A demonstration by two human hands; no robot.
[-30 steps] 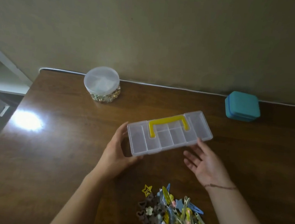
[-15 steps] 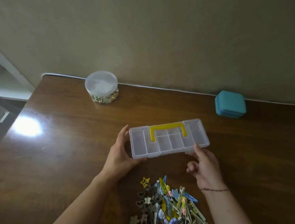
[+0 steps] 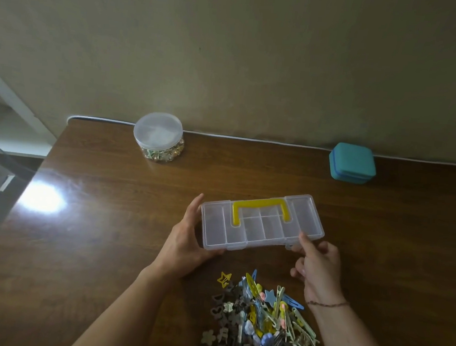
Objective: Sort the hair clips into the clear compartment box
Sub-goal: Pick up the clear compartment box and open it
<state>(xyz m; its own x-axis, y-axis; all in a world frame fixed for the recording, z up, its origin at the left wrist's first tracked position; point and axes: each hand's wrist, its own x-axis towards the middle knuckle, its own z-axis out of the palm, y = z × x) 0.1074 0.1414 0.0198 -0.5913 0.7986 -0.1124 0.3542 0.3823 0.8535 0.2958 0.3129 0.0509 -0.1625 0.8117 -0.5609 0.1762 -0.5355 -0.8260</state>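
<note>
Clear compartment box (image 3: 261, 221) mid-worktop, lid closed; left hand (image 3: 187, 241) cupping its 9 o'clock end, right hand (image 3: 316, 263) pinching the front latch. Hair clips (image 3: 260, 322) heaped at 6 o'clock. Risk: latch popping, box skidding into heap.

A home setting: a wooden tabletop (image 3: 107, 217) against a plain beige wall (image 3: 231, 62), with a teal case (image 3: 352, 163) and lidded plastic jar (image 3: 158, 136).

Wooden table (image 3: 104, 245) bears box (image 3: 262, 222), clips (image 3: 263, 319), jar (image 3: 158, 136), case (image 3: 352, 163).
</note>
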